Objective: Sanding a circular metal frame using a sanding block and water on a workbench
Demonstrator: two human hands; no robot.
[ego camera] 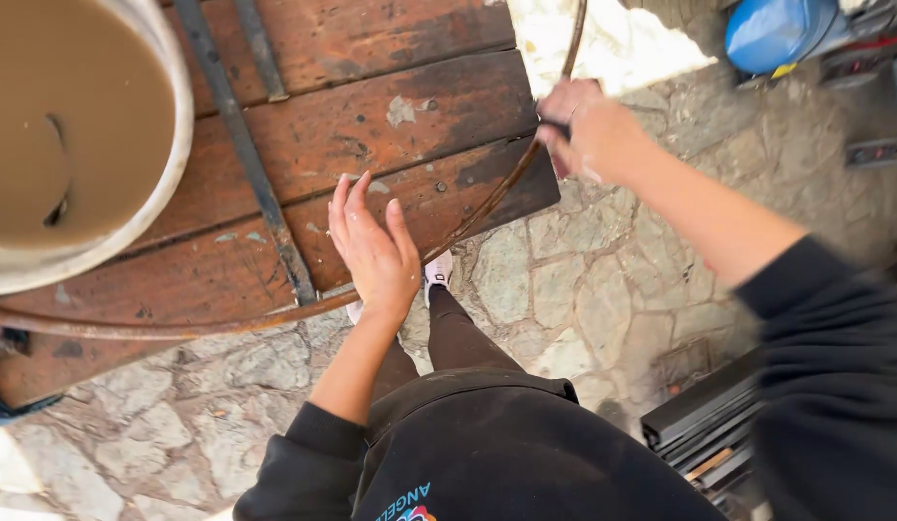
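Black long-sleeve sweatshirt point(506, 453) with both cuffs pushed up the forearms, a small colourful print on the front, dark fitted leggings point(458, 338), white sneakers point(439, 270).

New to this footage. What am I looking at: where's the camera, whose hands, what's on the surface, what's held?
There is one picture, taken by a camera worn on a person's head and looking straight down, so you see their own arms, dark top, legs and a white shoe on stone paving. No machine is involved, just bare hands. The left hand lies flat and open on the edge of a worn red-brown wooden table. The right hand, blurred, is closed around a thin rusty metal rod that curves along the table's edge. On the table stands a large pale bucket of murky brown liquid, beside dark metal bars. A blue container sits top right.
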